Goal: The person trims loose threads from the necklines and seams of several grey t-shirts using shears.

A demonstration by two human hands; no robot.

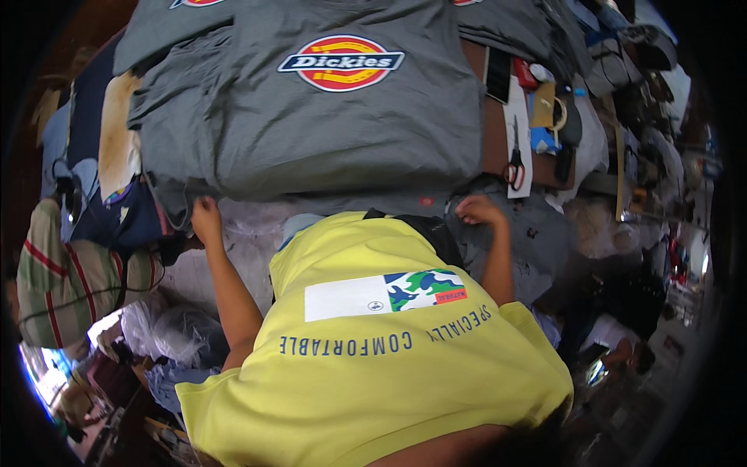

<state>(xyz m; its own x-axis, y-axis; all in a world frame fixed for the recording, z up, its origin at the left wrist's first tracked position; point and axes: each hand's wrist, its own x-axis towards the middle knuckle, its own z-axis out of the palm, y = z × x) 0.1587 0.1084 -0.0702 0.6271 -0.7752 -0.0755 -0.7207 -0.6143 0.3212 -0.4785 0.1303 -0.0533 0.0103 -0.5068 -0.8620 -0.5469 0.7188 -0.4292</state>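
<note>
A grey T-shirt (327, 132) with an oval red, yellow and blue logo lies spread flat on a stack of similar grey shirts on the table. My left hand (206, 215) is closed on the shirt's near hem at its left corner. My right hand (479, 210) is closed on grey fabric at the near right corner. Both forearms reach forward on either side of my yellow shirt (373, 358), which hides the middle of the near hem.
Red-handled scissors (515, 167) lie on a white strip to the right of the shirts, with small tools and clutter behind. A striped cloth bundle (70, 284) and clear plastic bags (179, 331) sit at the lower left. Dark blue fabric (124, 222) lies left of the stack.
</note>
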